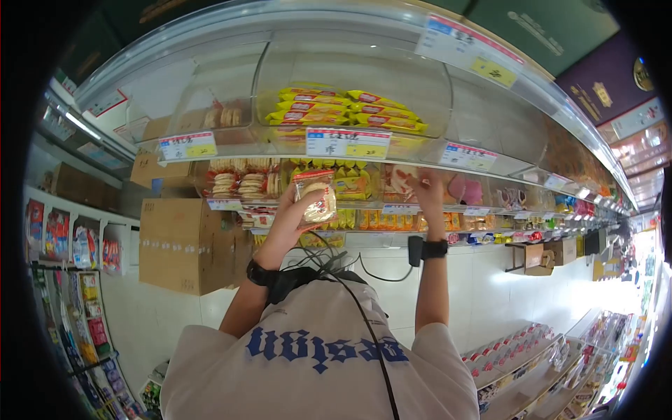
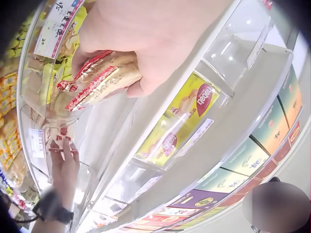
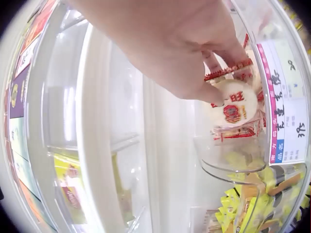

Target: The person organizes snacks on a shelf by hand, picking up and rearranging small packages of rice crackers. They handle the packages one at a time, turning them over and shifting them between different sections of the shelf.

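My left hand [image 1: 285, 218] grips rice cracker packets [image 1: 318, 204] in clear wrappers with red edges, in front of the shelf bins. In the left wrist view, two red wrapper edges show side by side under the left hand [image 2: 146, 39]. Farther right, my right hand [image 1: 429, 194] reaches into a clear bin. The right wrist view shows that hand [image 3: 180, 48] pinching the edge of a rice cracker packet [image 3: 235, 109], with a round pale cracker and red print visible. Part of the fingers is hidden behind the wrapper.
Yellow snack packets [image 1: 353, 183] fill the bin between the hands. A price label [image 3: 284, 102] fronts the right hand's bin, beside its clear wall. Above runs a shelf with more yellow packs [image 1: 343, 112]. A cardboard box [image 1: 183, 245] stands at the left.
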The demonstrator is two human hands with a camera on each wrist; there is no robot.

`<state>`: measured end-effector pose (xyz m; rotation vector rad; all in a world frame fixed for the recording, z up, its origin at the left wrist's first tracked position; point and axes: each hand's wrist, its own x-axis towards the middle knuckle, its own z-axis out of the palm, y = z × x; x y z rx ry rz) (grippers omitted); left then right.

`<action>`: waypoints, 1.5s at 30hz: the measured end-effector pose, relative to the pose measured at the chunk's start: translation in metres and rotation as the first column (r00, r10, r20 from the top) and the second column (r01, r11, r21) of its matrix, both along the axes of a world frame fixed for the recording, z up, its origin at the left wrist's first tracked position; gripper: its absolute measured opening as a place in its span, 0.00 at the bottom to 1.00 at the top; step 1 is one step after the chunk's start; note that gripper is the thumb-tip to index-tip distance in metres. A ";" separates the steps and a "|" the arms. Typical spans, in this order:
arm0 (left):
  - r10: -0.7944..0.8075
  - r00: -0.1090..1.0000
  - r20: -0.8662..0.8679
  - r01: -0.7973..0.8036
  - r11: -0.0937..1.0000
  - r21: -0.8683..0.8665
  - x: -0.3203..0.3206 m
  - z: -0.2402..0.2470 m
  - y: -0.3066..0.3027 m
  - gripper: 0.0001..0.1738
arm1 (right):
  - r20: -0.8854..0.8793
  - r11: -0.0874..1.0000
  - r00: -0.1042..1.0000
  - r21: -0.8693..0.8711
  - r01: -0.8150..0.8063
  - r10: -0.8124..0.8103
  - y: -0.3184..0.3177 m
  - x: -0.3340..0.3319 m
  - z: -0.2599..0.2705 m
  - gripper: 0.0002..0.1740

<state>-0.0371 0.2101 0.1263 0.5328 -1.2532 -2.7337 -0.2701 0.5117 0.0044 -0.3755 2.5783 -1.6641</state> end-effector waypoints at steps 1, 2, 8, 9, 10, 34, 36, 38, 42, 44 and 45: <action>0.008 1.000 0.011 -0.008 1.000 0.011 0.002 0.004 0.000 0.24 | -0.001 0.996 1.000 -0.087 -0.009 0.009 0.003 0.011 0.021 0.24; 0.012 1.000 0.001 -0.012 1.000 0.015 0.002 0.002 -0.002 0.25 | -0.002 0.985 1.000 -0.174 -0.015 0.015 0.002 0.024 0.045 0.22; -0.060 0.998 0.023 0.058 0.995 0.077 -0.007 -0.011 -0.002 0.25 | 0.175 0.842 0.923 -0.493 -0.219 0.343 -0.041 0.101 0.140 0.19; -0.097 0.994 0.040 0.090 0.983 0.160 -0.008 -0.017 -0.001 0.27 | 0.146 0.826 0.903 -0.481 -0.293 0.405 -0.050 0.109 0.143 0.20; -0.145 0.989 0.008 0.141 0.972 0.187 -0.009 -0.014 0.000 0.29 | 0.118 0.806 0.878 -0.466 -0.364 0.465 -0.060 0.116 0.146 0.21; -0.108 0.990 0.089 0.116 0.989 -0.091 0.005 0.006 -0.014 0.28 | -0.266 0.956 0.932 -0.221 0.192 -0.249 -0.090 0.054 0.072 0.10; -0.086 0.993 0.079 0.090 0.995 -0.046 0.004 0.012 -0.009 0.27 | -0.350 0.935 0.868 -0.173 0.310 -0.352 -0.076 0.011 0.031 0.14; -0.077 0.990 0.118 0.086 0.993 -0.074 -0.001 -0.001 -0.015 0.29 | -0.344 0.927 0.862 -0.080 0.368 -0.372 -0.067 -0.014 0.011 0.18; -0.083 0.993 0.086 0.097 0.980 -0.171 -0.003 -0.011 -0.011 0.31 | -0.193 0.893 0.909 0.197 0.405 -0.370 -0.068 -0.012 0.014 0.29; -0.106 0.989 0.099 0.126 0.966 -0.224 -0.003 -0.021 -0.015 0.32 | -0.146 0.896 0.914 0.187 0.402 -0.379 -0.067 -0.011 0.016 0.29; -0.105 0.989 0.105 0.128 0.962 -0.239 -0.004 -0.021 -0.013 0.33 | -0.124 0.898 0.915 0.183 0.400 -0.383 -0.066 -0.013 0.012 0.29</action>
